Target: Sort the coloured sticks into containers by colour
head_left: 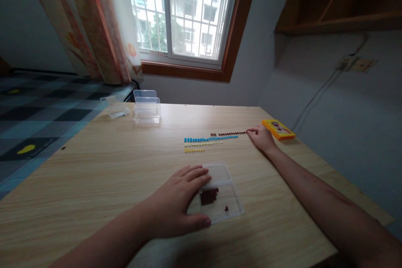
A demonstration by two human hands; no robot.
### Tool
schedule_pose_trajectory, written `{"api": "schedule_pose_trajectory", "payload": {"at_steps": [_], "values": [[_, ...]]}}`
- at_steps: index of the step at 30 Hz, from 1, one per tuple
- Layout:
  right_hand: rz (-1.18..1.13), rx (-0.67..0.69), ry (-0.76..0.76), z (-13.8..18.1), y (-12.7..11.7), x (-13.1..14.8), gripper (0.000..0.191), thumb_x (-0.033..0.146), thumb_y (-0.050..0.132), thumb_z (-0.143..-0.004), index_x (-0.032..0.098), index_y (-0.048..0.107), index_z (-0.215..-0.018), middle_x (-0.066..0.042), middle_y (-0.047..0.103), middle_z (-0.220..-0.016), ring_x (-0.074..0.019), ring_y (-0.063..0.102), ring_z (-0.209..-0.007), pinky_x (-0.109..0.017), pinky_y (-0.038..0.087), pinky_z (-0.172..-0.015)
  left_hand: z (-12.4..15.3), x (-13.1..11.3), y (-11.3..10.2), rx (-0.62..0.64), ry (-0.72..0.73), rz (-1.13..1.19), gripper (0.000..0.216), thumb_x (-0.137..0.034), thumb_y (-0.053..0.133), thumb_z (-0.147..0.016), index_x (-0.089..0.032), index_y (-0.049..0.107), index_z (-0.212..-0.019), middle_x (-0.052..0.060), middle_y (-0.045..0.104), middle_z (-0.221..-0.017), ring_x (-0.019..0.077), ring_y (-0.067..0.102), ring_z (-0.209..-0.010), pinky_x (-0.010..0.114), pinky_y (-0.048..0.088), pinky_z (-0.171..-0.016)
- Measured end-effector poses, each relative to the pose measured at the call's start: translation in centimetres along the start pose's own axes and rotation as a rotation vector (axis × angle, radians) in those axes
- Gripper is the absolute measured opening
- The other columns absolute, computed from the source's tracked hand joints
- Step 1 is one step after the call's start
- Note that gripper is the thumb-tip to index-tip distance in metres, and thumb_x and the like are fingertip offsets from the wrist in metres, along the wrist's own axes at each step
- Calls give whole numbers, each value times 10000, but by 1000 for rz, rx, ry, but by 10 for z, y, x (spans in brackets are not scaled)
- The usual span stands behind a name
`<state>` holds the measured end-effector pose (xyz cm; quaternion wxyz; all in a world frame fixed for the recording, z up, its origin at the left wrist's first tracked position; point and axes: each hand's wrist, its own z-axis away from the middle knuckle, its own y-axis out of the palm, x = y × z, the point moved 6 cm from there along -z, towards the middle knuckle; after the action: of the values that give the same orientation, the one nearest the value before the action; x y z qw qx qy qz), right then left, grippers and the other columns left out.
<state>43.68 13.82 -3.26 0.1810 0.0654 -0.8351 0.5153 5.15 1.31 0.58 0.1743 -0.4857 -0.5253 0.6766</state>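
My left hand (185, 201) rests with fingers spread over the left edge of an open clear plastic box (237, 201). Inside that box lie a cluster of dark brown bricks (208, 196) and a small loose brown piece (226, 208). My right hand (259, 136) reaches to the right end of a row of tiny brown bricks (232, 134). Its fingers are pinched together there, and whatever they hold is too small to make out. Nearer me run rows of blue bricks (210, 139), pale cream bricks (202, 144) and yellow bricks (191, 150).
An orange-yellow box (279, 130) lies just beyond my right hand. Clear open boxes (147, 111) stand at the table's back left, beside another clear container (116, 106). A wall with a cable (314, 96) borders the right side; a bed (47, 113) is on the left.
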Motion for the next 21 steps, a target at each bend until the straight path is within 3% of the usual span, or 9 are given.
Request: {"api": "schedule_pose_trajectory", "payload": {"at_steps": [10,15,21], "values": [[-4,82,40,16,-15,7,197,344,712,-955,148,726,-952,-54,729,-1015,-199,681,-986,-417,543,-947,0,0,0,3,8,0,861,-574,800,-789,-199,522,-1513,154,460,-1600,417,381,-1494,628,318,-1230],[-74,167,101,24,-19,8,135,261,729,-869,152,786,-923,-53,761,-834,-177,694,-779,-311,539,-785,0,0,1,9,5,-5,873,-592,790,-794,-197,512,-1521,150,452,-1606,418,377,-1496,619,324,-1231],[-161,232,172,30,-27,8,174,270,726,-752,147,827,-821,-75,778,-747,-203,696,-700,-266,476,-628,0,0,1,11,22,-27,852,-583,783,-807,-202,511,-1519,153,458,-1602,397,392,-1492,608,314,-1236]]}}
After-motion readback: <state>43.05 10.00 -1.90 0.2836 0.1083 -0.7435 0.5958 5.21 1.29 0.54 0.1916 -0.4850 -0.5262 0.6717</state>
